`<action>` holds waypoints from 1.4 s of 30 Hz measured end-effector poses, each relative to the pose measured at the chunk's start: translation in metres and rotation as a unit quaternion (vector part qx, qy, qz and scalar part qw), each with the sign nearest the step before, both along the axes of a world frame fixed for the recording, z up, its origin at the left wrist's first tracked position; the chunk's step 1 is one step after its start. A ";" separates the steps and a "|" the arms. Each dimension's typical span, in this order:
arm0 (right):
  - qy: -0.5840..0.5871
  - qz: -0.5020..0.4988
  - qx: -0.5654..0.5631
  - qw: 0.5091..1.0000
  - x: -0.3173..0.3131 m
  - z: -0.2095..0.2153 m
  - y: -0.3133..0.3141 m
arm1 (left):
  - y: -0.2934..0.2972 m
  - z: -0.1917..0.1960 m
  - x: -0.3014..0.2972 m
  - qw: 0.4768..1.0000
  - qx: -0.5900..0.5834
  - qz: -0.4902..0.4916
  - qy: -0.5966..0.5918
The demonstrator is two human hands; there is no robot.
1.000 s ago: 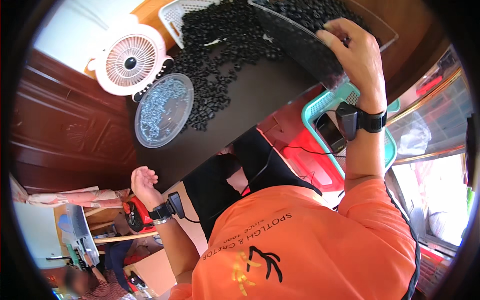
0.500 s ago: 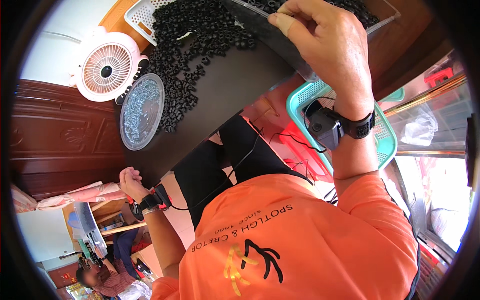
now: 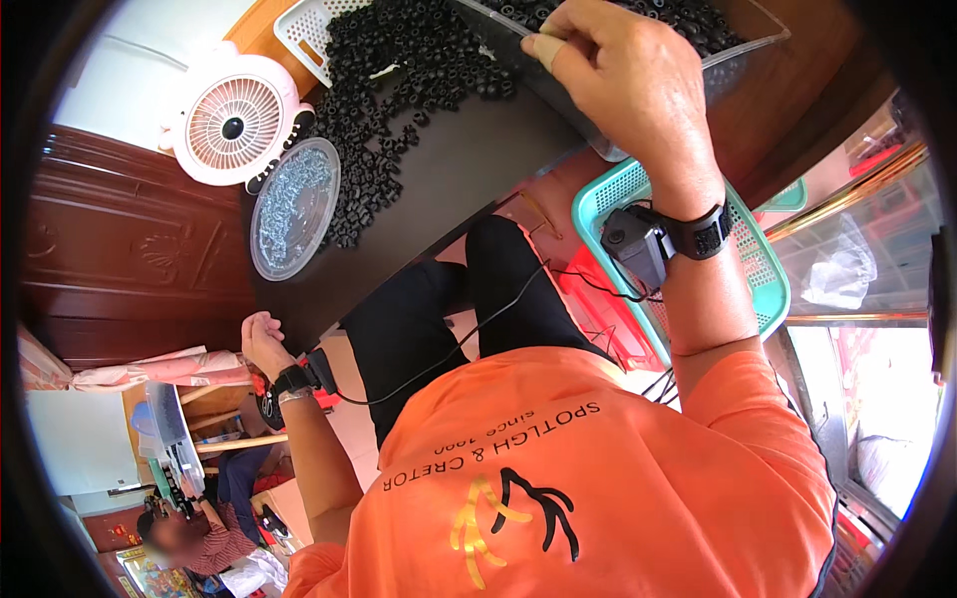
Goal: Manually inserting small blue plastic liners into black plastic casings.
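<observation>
My right hand (image 3: 630,85) is closed at the near rim of a clear plastic bin (image 3: 598,145), its thumb and fingers pinching the edge. Several small black ring-shaped parts (image 3: 688,22) lie in that bin. A pale wrap covers the thumb tip. My left hand (image 3: 263,344) is at the left edge of the dark tabletop (image 3: 449,169), fingers curled in; whatever they may hold is hidden. A big pile of black parts (image 3: 424,60) spreads over the table. Beside it, a round clear plastic lid (image 3: 296,209) holds many small silvery pieces (image 3: 284,204), too small to name.
A pink-and-white fan (image 3: 234,128) stands past the lid, and a white perforated basket (image 3: 304,40) behind the pile. Below my right wrist is a turquoise basket (image 3: 753,264), near a red stool (image 3: 623,319). A cable (image 3: 469,344) crosses my lap. Another person (image 3: 214,538) sits lower left.
My right hand has shifted slightly left, still at the bin's rim. My legs have moved, and the whole view has turned a little. The left hand stays at the table edge.
</observation>
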State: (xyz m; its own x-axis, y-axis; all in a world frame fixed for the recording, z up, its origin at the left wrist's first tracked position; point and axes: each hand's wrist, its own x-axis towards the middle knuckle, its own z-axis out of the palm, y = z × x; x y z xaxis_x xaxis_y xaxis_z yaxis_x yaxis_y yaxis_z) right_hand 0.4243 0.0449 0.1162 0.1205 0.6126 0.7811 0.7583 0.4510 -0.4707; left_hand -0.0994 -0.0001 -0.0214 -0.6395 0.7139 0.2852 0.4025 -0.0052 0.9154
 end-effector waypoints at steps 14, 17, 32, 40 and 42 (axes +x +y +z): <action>-0.014 -0.005 0.047 0.999 0.000 -0.004 0.001 | 0.001 0.007 0.015 1.000 -0.009 -0.006 0.010; -0.008 0.013 0.179 0.984 0.000 -0.007 -0.002 | 0.002 0.006 0.014 1.000 -0.003 -0.006 -0.005; -0.210 0.169 -0.310 0.912 -0.156 -0.247 0.037 | -0.001 0.003 0.018 0.999 0.000 -0.046 -0.001; -0.201 0.167 -0.301 0.917 -0.199 -0.282 0.150 | -0.010 0.006 0.023 0.996 0.039 -0.071 -0.037; -0.215 0.174 -0.296 0.914 -0.198 -0.294 0.154 | -0.011 0.007 0.024 0.995 0.050 -0.066 -0.054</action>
State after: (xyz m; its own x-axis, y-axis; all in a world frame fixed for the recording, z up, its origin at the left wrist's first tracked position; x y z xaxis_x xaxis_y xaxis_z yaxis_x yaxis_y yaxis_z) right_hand 0.2262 0.1985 -0.1774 -0.4014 0.8867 0.2292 0.7899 0.4619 -0.4034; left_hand -0.0750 -0.0111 -0.0140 -0.5723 0.7657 0.2935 0.2914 -0.1447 0.9456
